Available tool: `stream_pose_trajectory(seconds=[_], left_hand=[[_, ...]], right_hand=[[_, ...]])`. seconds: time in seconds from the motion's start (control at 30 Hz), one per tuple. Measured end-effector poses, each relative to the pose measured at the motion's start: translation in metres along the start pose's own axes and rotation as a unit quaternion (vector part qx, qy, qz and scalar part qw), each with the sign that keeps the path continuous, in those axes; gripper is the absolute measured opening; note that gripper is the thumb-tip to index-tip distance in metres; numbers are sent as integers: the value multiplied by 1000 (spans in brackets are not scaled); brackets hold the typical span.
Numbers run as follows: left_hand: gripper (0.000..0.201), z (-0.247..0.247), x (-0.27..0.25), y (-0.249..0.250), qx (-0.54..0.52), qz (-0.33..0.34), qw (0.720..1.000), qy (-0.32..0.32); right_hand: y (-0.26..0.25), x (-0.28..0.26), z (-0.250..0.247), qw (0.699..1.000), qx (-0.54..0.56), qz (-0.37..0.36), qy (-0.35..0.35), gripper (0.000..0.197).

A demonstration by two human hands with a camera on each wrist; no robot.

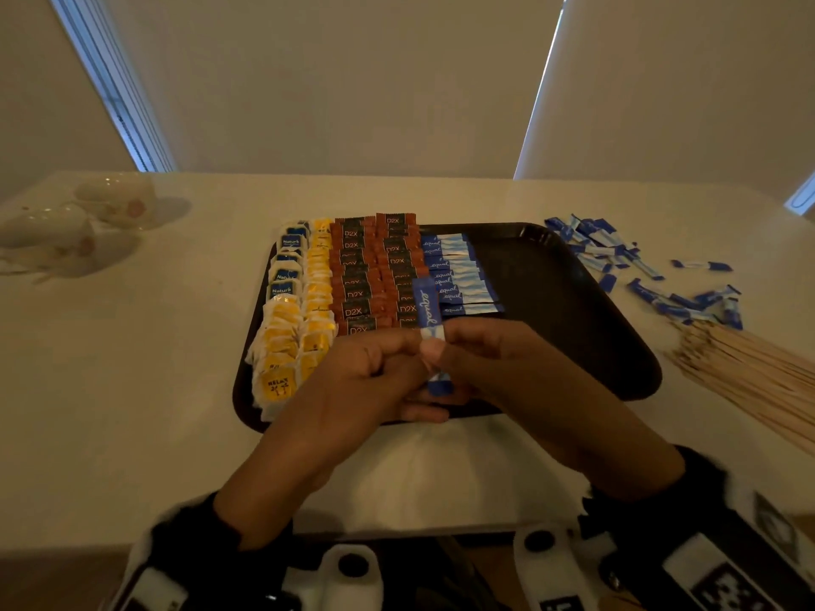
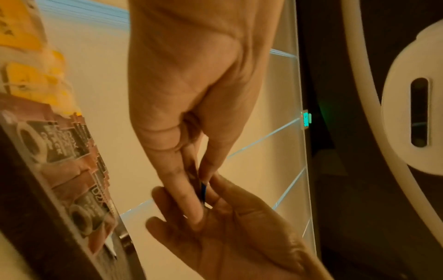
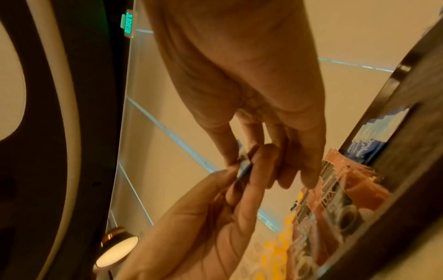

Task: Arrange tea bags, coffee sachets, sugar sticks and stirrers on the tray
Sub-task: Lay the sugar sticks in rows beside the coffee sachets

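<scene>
A dark tray holds rows of yellow and blue tea bags, red-brown coffee sachets and blue sugar sticks. Above the tray's front edge both hands pinch one blue sugar stick, which points away from me. My left hand grips it from the left and my right hand from the right. In the left wrist view the left hand's fingertips pinch the stick's edge. The right wrist view shows the stick between the fingers of both hands.
Loose blue sugar sticks lie scattered on the white table right of the tray. A bundle of wooden stirrers lies nearer me on the right. White cups stand at the far left. The tray's right half is bare.
</scene>
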State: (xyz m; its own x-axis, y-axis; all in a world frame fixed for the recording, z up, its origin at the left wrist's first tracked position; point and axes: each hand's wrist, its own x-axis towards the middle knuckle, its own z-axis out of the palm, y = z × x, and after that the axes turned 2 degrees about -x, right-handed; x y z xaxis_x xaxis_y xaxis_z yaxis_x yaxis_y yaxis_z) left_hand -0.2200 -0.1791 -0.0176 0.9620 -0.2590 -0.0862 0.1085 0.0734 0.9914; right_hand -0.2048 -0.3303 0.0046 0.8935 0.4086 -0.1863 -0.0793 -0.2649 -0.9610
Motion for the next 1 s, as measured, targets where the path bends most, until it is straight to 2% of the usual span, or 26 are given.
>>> stream_pose_trajectory(seconds=[0.1, 0.17, 0.27, 0.37, 0.43, 0.53, 0.67, 0.8, 0.87, 0.93, 1.0], left_hand=[[17, -1, 0, -5, 71, -12, 997, -22], [17, -3, 0, -3, 87, -16, 996, -2], [30, -8, -1, 5, 121, 45, 989, 67], [18, -8, -1, 13, 139, 85, 984, 68], [8, -8, 0, 11, 124, 88, 985, 83], [8, -14, 2, 7, 92, 81, 985, 118], [8, -12, 3, 3, 63, 50, 990, 112], [7, -9, 6, 8, 86, 51, 989, 105], [17, -15, 6, 12, 108, 65, 984, 124], [29, -22, 5, 14, 123, 72, 980, 140], [33, -27, 3, 15, 128, 78, 978, 143]], right_hand=[[10, 4, -4, 991, -91, -44, 93, 21], [10, 5, -8, 979, -147, -66, 122, 23], [6, 1, -13, 969, -230, -60, 60, 16], [5, -1, -13, 960, -277, -36, 4, 14], [5, -3, -14, 970, -241, -26, 12, 8], [7, -9, -22, 989, -130, 2, 68, 4], [12, -14, -32, 990, -38, 34, 131, 5], [7, -8, -54, 984, -39, 77, 158, 4], [2, 3, -77, 976, -70, 119, 166, 4], [0, 21, -99, 968, -100, 172, 153, 6], [3, 41, -111, 958, -110, 232, 127, 6]])
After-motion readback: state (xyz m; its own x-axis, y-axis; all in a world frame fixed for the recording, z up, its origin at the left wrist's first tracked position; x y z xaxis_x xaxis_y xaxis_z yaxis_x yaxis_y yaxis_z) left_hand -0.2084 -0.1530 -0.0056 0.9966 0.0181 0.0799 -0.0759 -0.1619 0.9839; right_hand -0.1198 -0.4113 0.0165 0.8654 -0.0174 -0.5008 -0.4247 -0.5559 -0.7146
